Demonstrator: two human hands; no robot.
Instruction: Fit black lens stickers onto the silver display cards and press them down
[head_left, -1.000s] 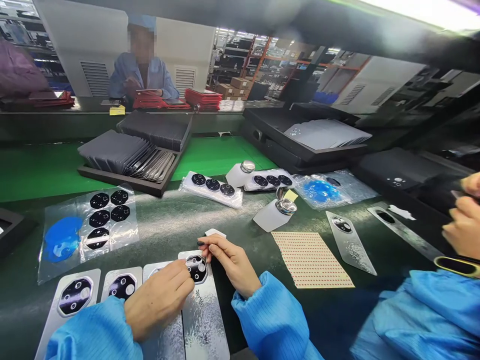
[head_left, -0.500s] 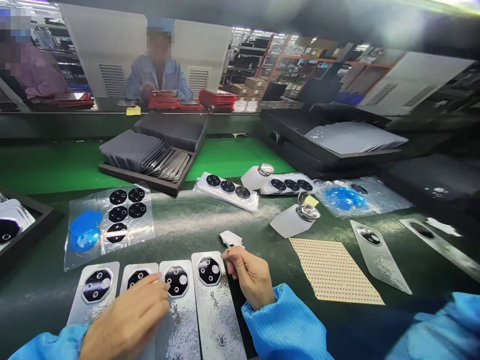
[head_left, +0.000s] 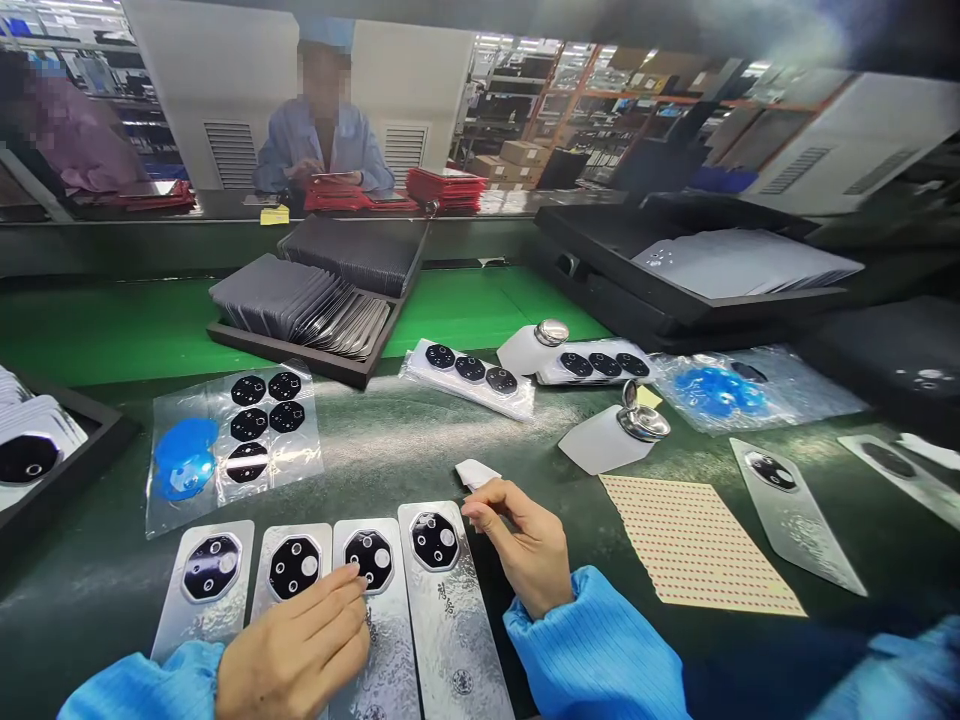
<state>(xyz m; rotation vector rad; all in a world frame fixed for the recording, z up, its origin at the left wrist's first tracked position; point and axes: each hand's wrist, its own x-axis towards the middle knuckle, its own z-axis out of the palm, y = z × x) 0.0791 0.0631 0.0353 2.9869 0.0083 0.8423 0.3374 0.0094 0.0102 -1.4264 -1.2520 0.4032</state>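
Observation:
Several silver phone back panels lie in a row in front of me, each with a black octagonal camera piece. My left hand (head_left: 300, 640) is open, fingers stretched, over the second panel (head_left: 271, 530), with its fingertips at the camera piece of the third panel (head_left: 390, 640). My right hand (head_left: 529, 545) is closed in a pinch at the top right corner of the rightmost panel (head_left: 457, 630); what the fingertips hold, if anything, I cannot make out. Just behind that hand lies a crumpled white wipe (head_left: 475, 474).
Ahead are a plastic sheet with black camera pieces (head_left: 249, 424) and a black tray of dark panels (head_left: 289, 355). A white bottle with metal cap (head_left: 600, 445) and a sticker sheet (head_left: 697, 545) are to the right. A co-worker (head_left: 322, 140) sits opposite.
My left hand has shifted right, its fingertips now at the third panel's camera piece. My right hand stays by the rightmost panel's corner. The view has swung slightly left.

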